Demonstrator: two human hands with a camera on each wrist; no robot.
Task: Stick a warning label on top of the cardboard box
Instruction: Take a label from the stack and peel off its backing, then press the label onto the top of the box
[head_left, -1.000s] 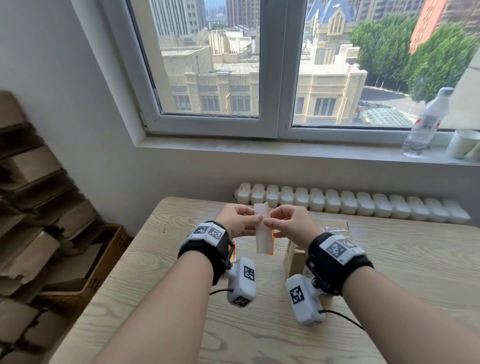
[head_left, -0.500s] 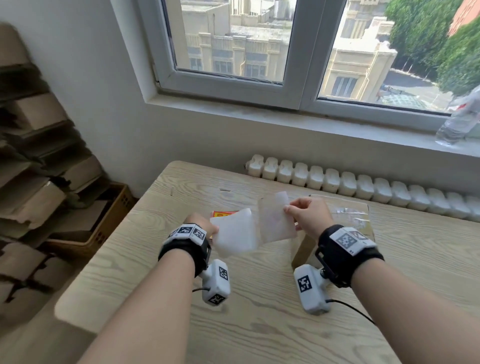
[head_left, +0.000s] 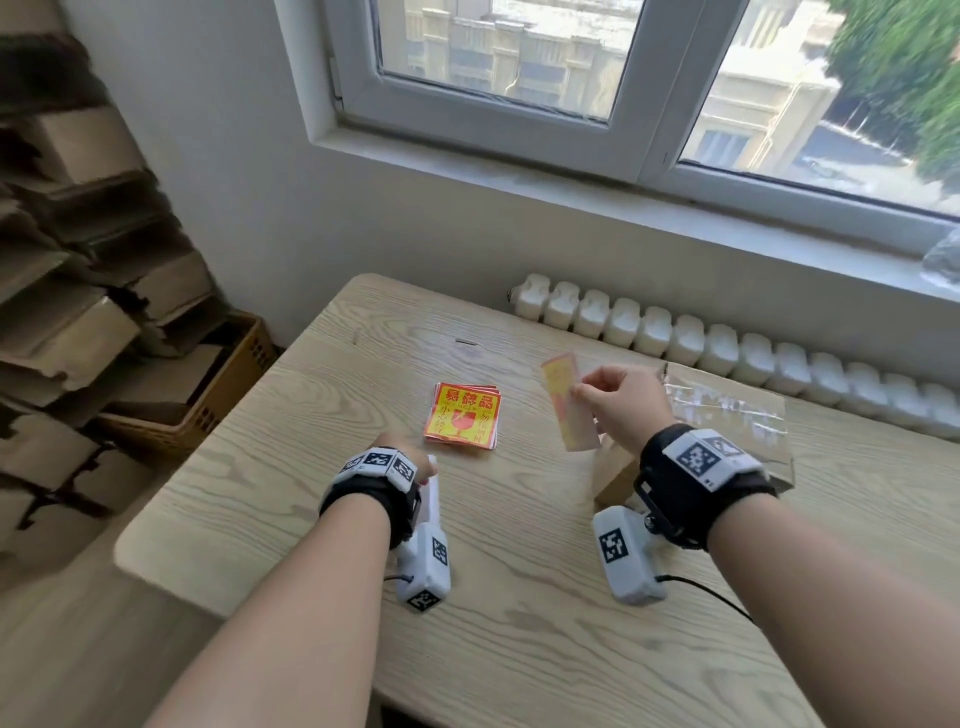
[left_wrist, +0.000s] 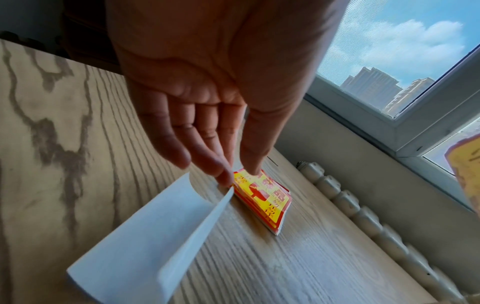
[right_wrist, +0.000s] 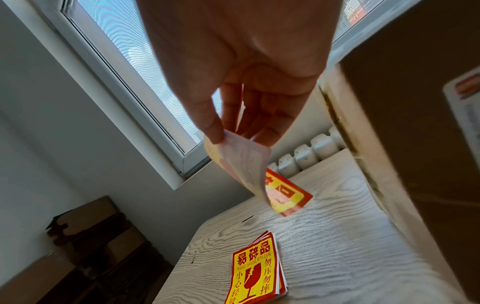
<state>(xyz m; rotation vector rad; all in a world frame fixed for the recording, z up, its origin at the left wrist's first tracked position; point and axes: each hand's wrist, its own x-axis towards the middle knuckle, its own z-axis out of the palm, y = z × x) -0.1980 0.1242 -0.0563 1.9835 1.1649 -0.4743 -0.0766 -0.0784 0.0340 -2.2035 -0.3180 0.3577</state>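
My right hand (head_left: 586, 394) pinches a peeled red-and-yellow warning label (head_left: 566, 410) by one edge, in the air just left of the cardboard box (head_left: 727, 415). The right wrist view shows the thumb and fingers of that hand (right_wrist: 233, 138) on the curling label (right_wrist: 242, 164), with the box (right_wrist: 415, 123) close on the right. My left hand (left_wrist: 237, 178) is low over the table and pinches a corner of the white backing paper (left_wrist: 155, 236); in the head view this hand (head_left: 415, 465) is mostly hidden by its wrist band. Clear tape shines on the box top.
A stack of the same warning labels (head_left: 462, 415) lies flat on the wooden table (head_left: 519, 597) between my hands. A white radiator (head_left: 727, 353) runs along the table's far edge. Flattened cardboard and a basket (head_left: 197, 410) stand on the floor at the left.
The label and its backing have come apart. My left hand dropped to the table with the white backing. My right hand carried the label toward the box.
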